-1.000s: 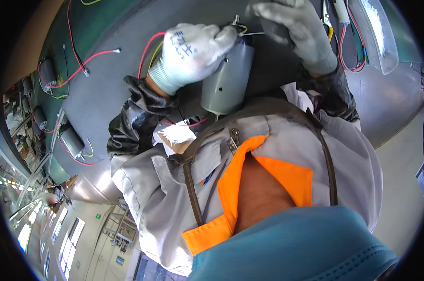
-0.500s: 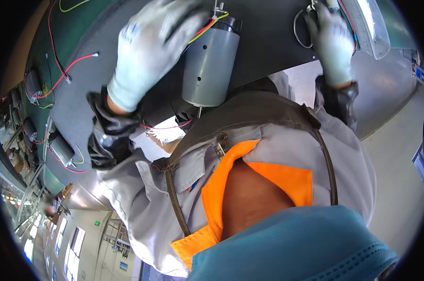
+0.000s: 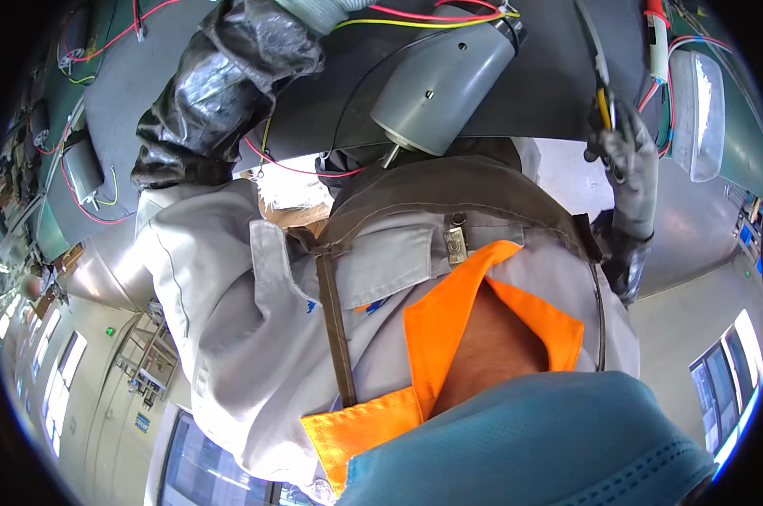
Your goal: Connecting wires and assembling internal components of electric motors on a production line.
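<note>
A grey cylindrical motor (image 3: 444,88) lies tilted on the dark table in front of me, its shaft (image 3: 391,155) toward my body. Red and yellow wires (image 3: 432,17) run from its far end toward the left. Only the cuff and back part of my left hand (image 3: 324,10) show at the top edge, left of the motor; its fingers are out of view. My gloved right hand (image 3: 630,156), at the table's near right edge, is closed around a long narrow tool (image 3: 601,76) with a grey metal end and a yellow-and-black part. Its exact kind is unclear.
Right of the tool are a red-and-white cylinder (image 3: 658,46) with wires and a clear-white plastic case (image 3: 700,114). More motors with wires lie at the left, one of them grey (image 3: 83,169). A loose red wire (image 3: 301,170) hangs over the table's near edge.
My right hand has come nearer my body with the long tool in it. My left hand has gone up and forward, mostly out of view. The motor appears tilted further to the right.
</note>
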`<state>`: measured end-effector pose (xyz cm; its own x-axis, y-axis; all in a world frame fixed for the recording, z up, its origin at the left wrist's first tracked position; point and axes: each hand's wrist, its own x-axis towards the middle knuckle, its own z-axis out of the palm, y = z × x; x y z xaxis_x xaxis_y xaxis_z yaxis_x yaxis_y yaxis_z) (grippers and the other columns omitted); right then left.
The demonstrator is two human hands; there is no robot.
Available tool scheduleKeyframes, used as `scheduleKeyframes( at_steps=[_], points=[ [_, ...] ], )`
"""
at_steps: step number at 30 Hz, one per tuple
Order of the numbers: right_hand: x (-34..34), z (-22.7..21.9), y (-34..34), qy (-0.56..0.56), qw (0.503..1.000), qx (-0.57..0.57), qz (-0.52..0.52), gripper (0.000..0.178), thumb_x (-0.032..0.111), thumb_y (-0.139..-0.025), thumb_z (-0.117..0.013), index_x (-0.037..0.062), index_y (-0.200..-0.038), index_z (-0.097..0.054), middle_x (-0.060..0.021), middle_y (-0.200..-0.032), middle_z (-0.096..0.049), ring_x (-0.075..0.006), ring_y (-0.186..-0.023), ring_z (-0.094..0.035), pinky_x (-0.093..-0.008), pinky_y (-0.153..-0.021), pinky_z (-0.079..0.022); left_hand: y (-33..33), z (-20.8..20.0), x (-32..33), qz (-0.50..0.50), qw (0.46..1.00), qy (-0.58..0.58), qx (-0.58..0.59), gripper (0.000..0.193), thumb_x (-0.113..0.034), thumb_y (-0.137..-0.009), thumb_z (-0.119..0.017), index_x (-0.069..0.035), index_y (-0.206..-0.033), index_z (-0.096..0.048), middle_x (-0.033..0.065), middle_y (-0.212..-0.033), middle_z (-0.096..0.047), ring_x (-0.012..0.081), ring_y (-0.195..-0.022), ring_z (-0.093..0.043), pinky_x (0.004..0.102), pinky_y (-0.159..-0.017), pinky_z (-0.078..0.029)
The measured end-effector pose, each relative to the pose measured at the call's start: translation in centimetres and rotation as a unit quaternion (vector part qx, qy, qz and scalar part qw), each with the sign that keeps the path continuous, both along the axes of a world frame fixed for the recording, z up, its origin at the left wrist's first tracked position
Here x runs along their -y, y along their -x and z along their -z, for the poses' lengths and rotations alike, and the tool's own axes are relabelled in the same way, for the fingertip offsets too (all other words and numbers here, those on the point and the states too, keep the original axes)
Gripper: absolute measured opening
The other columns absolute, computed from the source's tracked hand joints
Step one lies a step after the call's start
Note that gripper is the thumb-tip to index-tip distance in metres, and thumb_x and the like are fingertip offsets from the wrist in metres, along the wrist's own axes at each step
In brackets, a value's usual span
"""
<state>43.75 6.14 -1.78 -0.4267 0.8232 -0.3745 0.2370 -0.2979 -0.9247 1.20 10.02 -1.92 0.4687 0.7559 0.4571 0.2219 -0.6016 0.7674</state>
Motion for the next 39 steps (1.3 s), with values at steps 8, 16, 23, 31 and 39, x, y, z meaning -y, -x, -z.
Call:
scheduleKeyframes(
  at_steps=[8,16,23,31,39],
  points=[
    [-4.8,-2.7,7.2,-0.178,0.938,0.115,-0.275,0.076,0.057,-0.097,-0.065,0.001,-0.146,-0.05,-0.0102,-0.101,-0.061,-0.0144,-0.081,-0.054,-0.0319,-0.078,-0.049,0.4,0.5,0.2,-0.037,0.999,-0.036,-0.005,0.05,-0.004,-0.084,-0.072,0.004,-0.132,-0.061,0.0182,-0.13,-0.068,0.0286,-0.119,-0.065,0.0342,-0.107,-0.048],
    [-3.2,-5.2,8.8,-0.256,0.893,0.221,-0.296,0.066,0.036,-0.09,-0.079,0.0041,-0.143,-0.054,-0.0221,-0.107,-0.07,-0.0294,-0.094,-0.074,-0.0395,-0.081,-0.057,0.2,1.0,0.4,-0.075,0.983,-0.161,-0.044,0.036,-0.015,-0.098,-0.06,0.006,-0.127,-0.064,0.0157,-0.126,-0.07,0.0231,-0.112,-0.067,0.0343,-0.1,-0.052],
    [-5.1,-2.7,5.8,-0.369,0.803,0.401,-0.242,0.064,0.044,-0.092,-0.074,0.0117,-0.143,-0.055,-0.0194,-0.106,-0.073,-0.0375,-0.097,-0.072,-0.0426,-0.081,-0.056,3.9,-6.2,3.4,-0.016,0.988,0.15,0.029,0.035,-0.018,-0.103,-0.05,0.007,-0.102,-0.074,0.0196,-0.111,-0.074,0.0286,-0.105,-0.069,0.0353,-0.094,-0.053],
    [-4.0,-1.2,8.7,-0.118,0.914,0.316,-0.224,0.049,0.035,-0.098,-0.072,-0.0021,-0.129,-0.066,-0.0074,-0.091,-0.071,-0.0119,-0.082,-0.064,-0.0299,-0.074,-0.053,1.8,-5.8,12.4,-0.206,0.945,-0.093,-0.238,0.059,-0.046,-0.087,-0.074,-0.006,-0.129,-0.064,0.0164,-0.124,-0.066,0.0364,-0.109,-0.065,0.0461,-0.092,-0.052],
    [-8.2,4.2,15.6,0.054,0.963,-0.263,0.021,0.031,0.023,-0.1,-0.069,-0.0034,-0.116,-0.069,-0.003,-0.098,-0.072,-0.0076,-0.084,-0.066,-0.0217,-0.07,-0.053,-5.5,2.9,3.8,-0.335,0.892,-0.245,-0.18,0.068,-0.036,-0.08,-0.069,-0.01,-0.141,-0.056,0.023,-0.133,-0.056,0.0445,-0.116,-0.055,0.0553,-0.094,-0.05]
  ],
)
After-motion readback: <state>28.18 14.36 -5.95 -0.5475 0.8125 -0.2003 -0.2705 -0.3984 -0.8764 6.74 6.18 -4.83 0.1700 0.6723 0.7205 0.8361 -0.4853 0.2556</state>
